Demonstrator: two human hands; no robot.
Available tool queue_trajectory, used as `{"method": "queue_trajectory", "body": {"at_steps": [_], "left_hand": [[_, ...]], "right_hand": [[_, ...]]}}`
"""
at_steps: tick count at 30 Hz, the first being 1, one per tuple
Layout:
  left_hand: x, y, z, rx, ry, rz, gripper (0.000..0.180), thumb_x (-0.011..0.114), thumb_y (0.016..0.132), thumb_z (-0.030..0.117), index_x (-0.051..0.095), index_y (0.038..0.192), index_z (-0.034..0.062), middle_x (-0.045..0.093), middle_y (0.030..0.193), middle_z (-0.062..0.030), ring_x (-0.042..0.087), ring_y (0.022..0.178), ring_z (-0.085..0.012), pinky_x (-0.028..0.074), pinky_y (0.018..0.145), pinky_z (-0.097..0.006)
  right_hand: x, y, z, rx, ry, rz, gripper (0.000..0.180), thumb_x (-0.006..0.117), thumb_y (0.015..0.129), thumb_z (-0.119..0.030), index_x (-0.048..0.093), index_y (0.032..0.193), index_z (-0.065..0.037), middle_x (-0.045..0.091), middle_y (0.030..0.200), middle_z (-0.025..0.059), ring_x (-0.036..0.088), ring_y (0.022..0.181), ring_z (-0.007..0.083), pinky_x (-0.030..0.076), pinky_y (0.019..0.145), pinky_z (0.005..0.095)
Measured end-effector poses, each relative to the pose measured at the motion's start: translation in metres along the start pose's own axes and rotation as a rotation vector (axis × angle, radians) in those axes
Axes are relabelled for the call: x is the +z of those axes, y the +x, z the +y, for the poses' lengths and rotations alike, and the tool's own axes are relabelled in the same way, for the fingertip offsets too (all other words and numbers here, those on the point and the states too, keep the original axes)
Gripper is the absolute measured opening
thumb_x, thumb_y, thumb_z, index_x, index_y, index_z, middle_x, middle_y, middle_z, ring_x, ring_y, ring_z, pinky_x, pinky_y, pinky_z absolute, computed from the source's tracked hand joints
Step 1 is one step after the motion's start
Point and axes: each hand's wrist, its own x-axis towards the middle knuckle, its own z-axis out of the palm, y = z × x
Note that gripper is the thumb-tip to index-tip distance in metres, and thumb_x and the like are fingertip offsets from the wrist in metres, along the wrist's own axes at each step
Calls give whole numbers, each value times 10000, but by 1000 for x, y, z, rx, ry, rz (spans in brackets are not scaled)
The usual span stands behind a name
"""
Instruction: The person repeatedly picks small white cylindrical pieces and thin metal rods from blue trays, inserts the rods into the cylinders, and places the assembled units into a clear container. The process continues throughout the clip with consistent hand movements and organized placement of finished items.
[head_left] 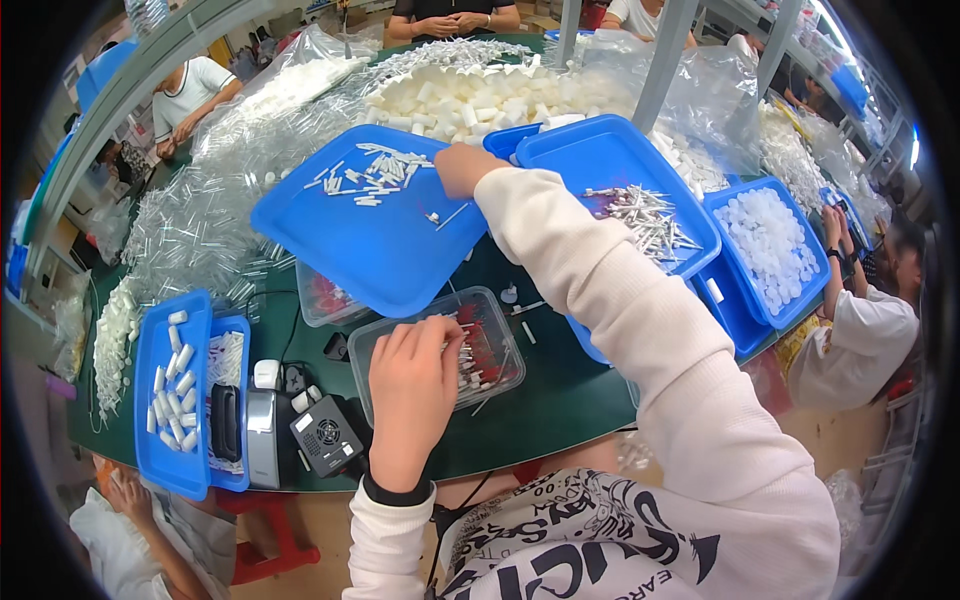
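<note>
My left hand (412,375) near, right hand (468,172) far
Left curls over thin parts (484,372) in the clear tub (513,368); right bends at the central blue tray's (375,245) rim, perhaps steadying it; I can't tell either's grip.

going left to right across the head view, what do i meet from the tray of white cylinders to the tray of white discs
Cylinder tray → silver device → fan box → left hand → stick tray → disc tray
</note>
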Motion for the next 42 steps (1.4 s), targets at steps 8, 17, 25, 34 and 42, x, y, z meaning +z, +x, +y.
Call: {"method": "queue_trajectory", "body": {"at_steps": [8, 17, 25, 34, 42], "left_hand": [[-16, -11, 5, -407, -1060, 221, 57, 541, 932, 14, 572, 955, -29, 663, 781, -112, 634, 675, -141, 489, 611, -240], [-30, -30, 24, -371, -947, -11, 148, 491, 964, 67, 609, 1022, 0, 454, 660, 47, 357, 559, -10, 263, 486, -178], [-24, -31, 51, -119, -727, -202, 139, 565, 882, -17, 660, 983, -8, 571, 742, -53, 471, 583, -100, 340, 501, -227], [-24, -29, 74, 33, -542, -220, 182, 613, 820, -62, 658, 984, 3, 517, 679, -72, 496, 531, -170, 379, 473, -279], [-14, -28, 75, 169, -396, -155, 215, 643, 773, -35, 668, 979, 24, 527, 695, -61, 516, 527, -193, 401, 472, -308]], "right_hand": [[14, -28, 9, 144, 41, 191, 279, 623, 743, -79, 682, 1013, -36, 675, 975, 206, 665, 910, 373, 538, 786, 463], [-39, -152, -35, -253, 623, 674, 142, 618, 806, -36, 646, 944, -20, 667, 919, 97, 650, 789, 258, 528, 695, 361], [-23, -304, -40, -72, 1317, 314, 200, 651, 819, 77, 661, 1014, 31, 655, 990, 108, 654, 904, 168, 543, 795, 281], [-13, -329, -20, -147, 1157, 531, 178, 678, 755, 76, 698, 913, -4, 702, 880, 101, 683, 815, 197, 523, 714, 281], [-23, -333, -20, -260, 936, 504, 210, 696, 724, 123, 686, 897, 5, 705, 862, 120, 682, 782, 203, 530, 690, 277]]}}
